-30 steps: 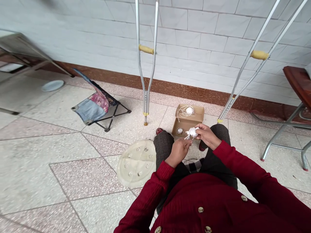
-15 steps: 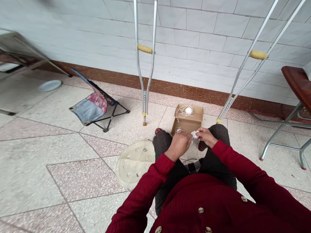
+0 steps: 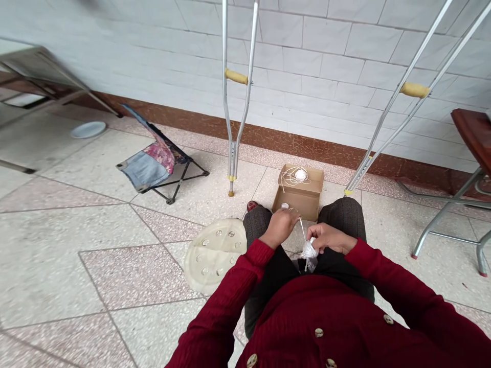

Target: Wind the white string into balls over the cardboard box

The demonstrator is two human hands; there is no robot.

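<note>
Between my knees my right hand (image 3: 325, 238) is closed on a small white ball of yarn (image 3: 310, 249), with a loose end hanging beneath it. My left hand (image 3: 282, 226), closed in a pinch, grips a white strand (image 3: 302, 228) that runs taut down to the ball. Just past my hands an open cardboard box (image 3: 301, 198) lies on the floor. In its far half rests another white ball (image 3: 300, 175) with loops of loose string around it. A small white bundle (image 3: 284, 206) shows at the box's near left corner, partly hidden behind my left hand.
Two crutches (image 3: 232, 148) (image 3: 360, 171) lean on the tiled wall. A folding chair (image 3: 151, 166) stands left, near a pale round mat with holes (image 3: 199, 255). A metal-legged stool (image 3: 441, 222) is at right. A plate-like disc (image 3: 88, 129) lies far left.
My right hand has moved down toward my lap with the yarn ball, away from my left hand. A strand now stretches between them. The whole view has shifted slightly.
</note>
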